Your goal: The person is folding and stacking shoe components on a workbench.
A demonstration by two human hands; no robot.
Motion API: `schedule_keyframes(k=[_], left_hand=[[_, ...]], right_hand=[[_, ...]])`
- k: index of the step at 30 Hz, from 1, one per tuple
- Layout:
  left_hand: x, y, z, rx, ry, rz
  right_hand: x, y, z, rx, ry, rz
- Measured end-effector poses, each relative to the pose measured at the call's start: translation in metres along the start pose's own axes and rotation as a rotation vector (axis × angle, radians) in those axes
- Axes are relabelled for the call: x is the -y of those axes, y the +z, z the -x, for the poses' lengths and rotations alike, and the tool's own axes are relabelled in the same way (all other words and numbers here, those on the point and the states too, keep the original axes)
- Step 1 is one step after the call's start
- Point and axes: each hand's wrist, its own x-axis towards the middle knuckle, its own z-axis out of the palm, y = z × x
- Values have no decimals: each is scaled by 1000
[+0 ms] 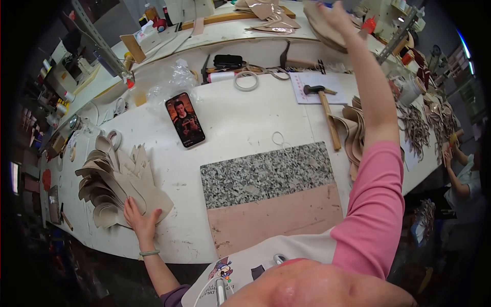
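My left hand (140, 217) lies flat, fingers spread, on the near edge of a fanned pile of beige cut leather pieces (115, 179) at the left of the white workbench (240, 117). My right arm in a pink sleeve stretches far up and away; my right hand (335, 15) reaches a stack of tan leather pieces (319, 25) on the back shelf, fingers apart, touching the stack. Whether it grips a piece I cannot tell.
A granite slab (266, 171) lies in front of me with a pink board (276, 215) below it. A phone (185, 119), a tape roll (246, 80), a hammer (325, 110) and more leather pieces (355, 130) lie on the bench. Another person (460, 179) works at right.
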Motion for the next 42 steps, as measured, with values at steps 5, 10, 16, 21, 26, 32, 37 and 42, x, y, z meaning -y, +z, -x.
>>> schedule_keyframes(k=[5, 10, 16, 21, 26, 32, 37, 42], left_hand=[[3, 8, -1, -105, 42, 154], [17, 12, 9, -91, 183, 43], [31, 2, 15, -49, 226, 65], [23, -12, 20, 42, 400, 28], [40, -12, 19, -57, 584, 93], [69, -13, 5, -437, -10, 643], [-92, -63, 26, -946, 298, 468], [-236, -28, 110, -9, 1148, 757]], right_hand=[[-58, 53, 176, 300, -465, -101], [-62, -19, 322, 701, -213, -297], [-152, -63, 391, 268, 194, -352], [-254, -95, 381, -273, 248, 108], [-317, -89, 334, -166, 412, 431], [-375, -60, 283, -462, 363, 382], [-333, -31, 248, -209, 591, 122], [-371, -19, 235, -27, 802, -104]])
